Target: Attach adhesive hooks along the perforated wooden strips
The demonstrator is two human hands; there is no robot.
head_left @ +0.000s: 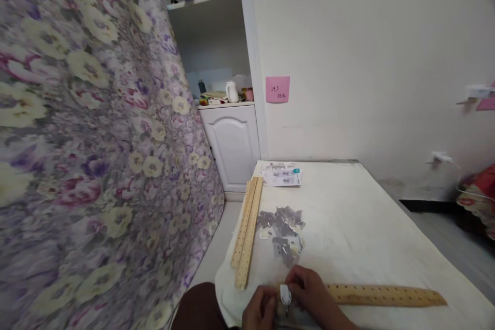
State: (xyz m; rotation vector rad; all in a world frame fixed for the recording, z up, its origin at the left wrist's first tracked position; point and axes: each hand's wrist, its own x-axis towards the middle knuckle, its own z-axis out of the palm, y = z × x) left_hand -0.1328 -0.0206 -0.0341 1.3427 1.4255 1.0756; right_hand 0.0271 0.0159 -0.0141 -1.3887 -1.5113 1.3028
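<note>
My left hand (260, 308) is at the bottom of the view, its fingers closed at the left end of a perforated wooden strip (386, 295). A small white plastic piece with a metal hook (285, 295) sits between my two hands, over that end of the strip. My right hand (311, 291) pinches the hook piece from its right side; the fingertips are partly hidden. Just beyond my hands lies a pile of small grey plastic bags (284, 221). A loose white piece (265, 235) rests at the pile's left edge.
Further perforated wooden strips (247, 237) lie along the left side of the cloth-covered table (348, 216). Printed packaging cards (282, 176) are at the far edge. A floral curtain (108, 139) hangs left; a white cabinet (234, 144) and wall with a pink note (277, 89) stand behind.
</note>
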